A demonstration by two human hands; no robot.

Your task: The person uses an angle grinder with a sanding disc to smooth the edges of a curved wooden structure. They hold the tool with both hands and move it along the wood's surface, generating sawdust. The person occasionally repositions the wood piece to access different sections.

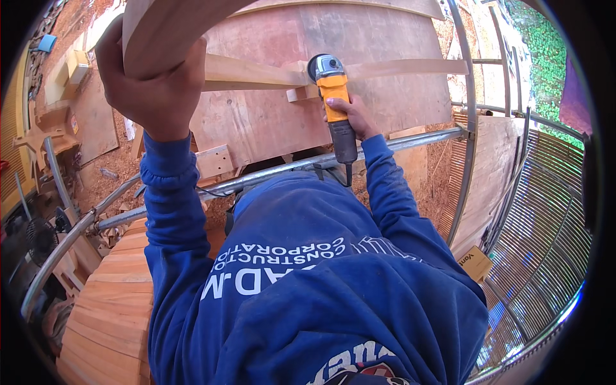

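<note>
Gripping, left: a curved wooden piece [168, 35] is held up at the upper left by the left hand [151, 93], its lower end clasped from below; part of the fingers is hidden.
Gripping, right: a yellow and black angle grinder [335, 102] is held by the right hand [359, 119], the fingers wrapped around its body.
Grinder position: its metal head is pointed away from the body, above the plywood-topped desk [250, 128]; whether the wood behind is touched cannot be told.
Desk: a long wooden strip [256, 72] is laid across to the left of the grinder, and another strip [404, 68] is seen to its right.
Near edge: the desk is fronted by a metal pipe [410, 140].
Lower left: wooden boards [109, 301] are laid side by side.
</note>
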